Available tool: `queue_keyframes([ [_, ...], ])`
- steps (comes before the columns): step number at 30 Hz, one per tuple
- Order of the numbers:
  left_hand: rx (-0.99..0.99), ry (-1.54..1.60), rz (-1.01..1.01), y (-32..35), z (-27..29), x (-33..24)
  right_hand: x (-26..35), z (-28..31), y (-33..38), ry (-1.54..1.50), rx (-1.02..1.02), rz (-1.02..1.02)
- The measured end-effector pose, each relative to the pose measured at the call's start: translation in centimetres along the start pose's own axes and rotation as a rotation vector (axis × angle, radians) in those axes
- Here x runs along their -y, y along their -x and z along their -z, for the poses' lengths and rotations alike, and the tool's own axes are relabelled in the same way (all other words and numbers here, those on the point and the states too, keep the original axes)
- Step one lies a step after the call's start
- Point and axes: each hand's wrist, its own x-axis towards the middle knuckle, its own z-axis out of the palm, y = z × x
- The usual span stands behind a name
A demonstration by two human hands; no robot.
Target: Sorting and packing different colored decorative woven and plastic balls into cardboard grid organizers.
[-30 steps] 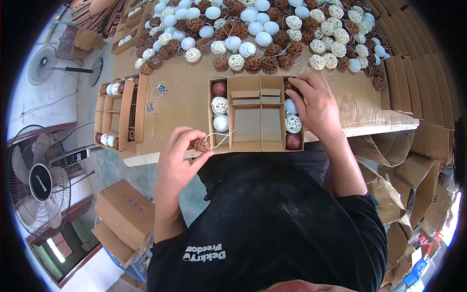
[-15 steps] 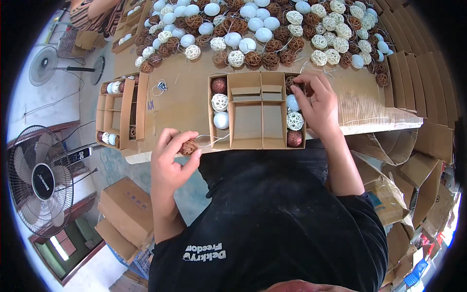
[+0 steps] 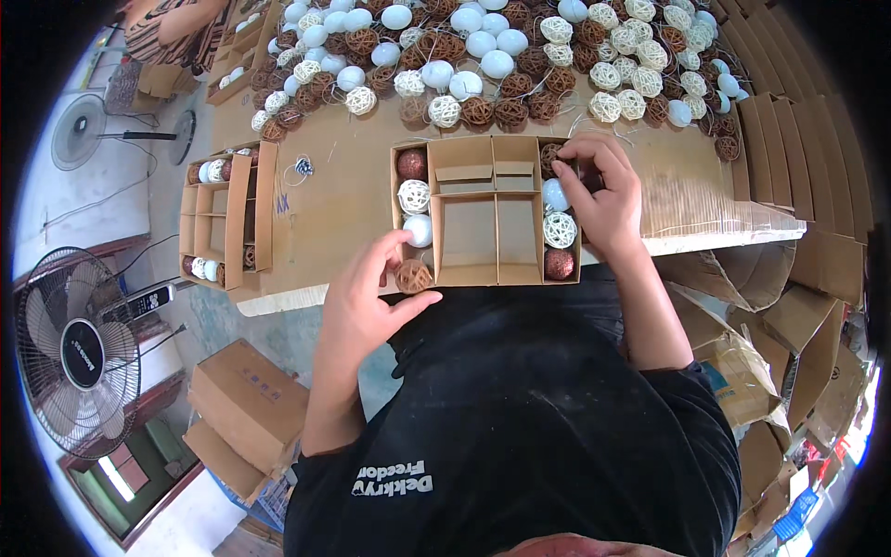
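A shallow cardboard box (image 3: 471, 285) with dividers lies at the table's front edge. Its left column holds a glittery brown ball (image 3: 412, 164), a white wicker ball (image 3: 414, 197) and a smooth white ball (image 3: 418, 229). My left hand (image 3: 371, 288) has a brown wicker ball (image 3: 413, 276) between thumb and fingers at that column's near end. At the far right corner, my right hand (image 3: 605, 195) grips another brown wicker ball (image 3: 550, 160), partly hidden by the fingers. Below it sit a pale blue-white ball (image 3: 555, 194), a white wicker ball (image 3: 560, 230) and a glittery brown ball (image 3: 559, 264).
A large pile of strung balls (image 3: 483, 70) covers the table's far side. Left of me stands a second filled box (image 3: 212, 227), near a small wire twist (image 3: 303, 167). Stacked cardboard trays (image 3: 789, 158) line the right; a fan (image 3: 82, 353) stands left. Another person (image 3: 176, 32) is at far left.
My left hand has moved right, bringing the brown wicker ball from beside the box to its near left corner. The right hand stays almost in place at the far right corner.
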Motion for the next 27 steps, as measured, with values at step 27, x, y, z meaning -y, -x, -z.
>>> queue_keyframes([
  [27, -0.294, 0.340, 0.256, 0.1, -3.2, 2.0, 2.8, 0.3, -0.7, 0.225, 0.100, -0.135],
])
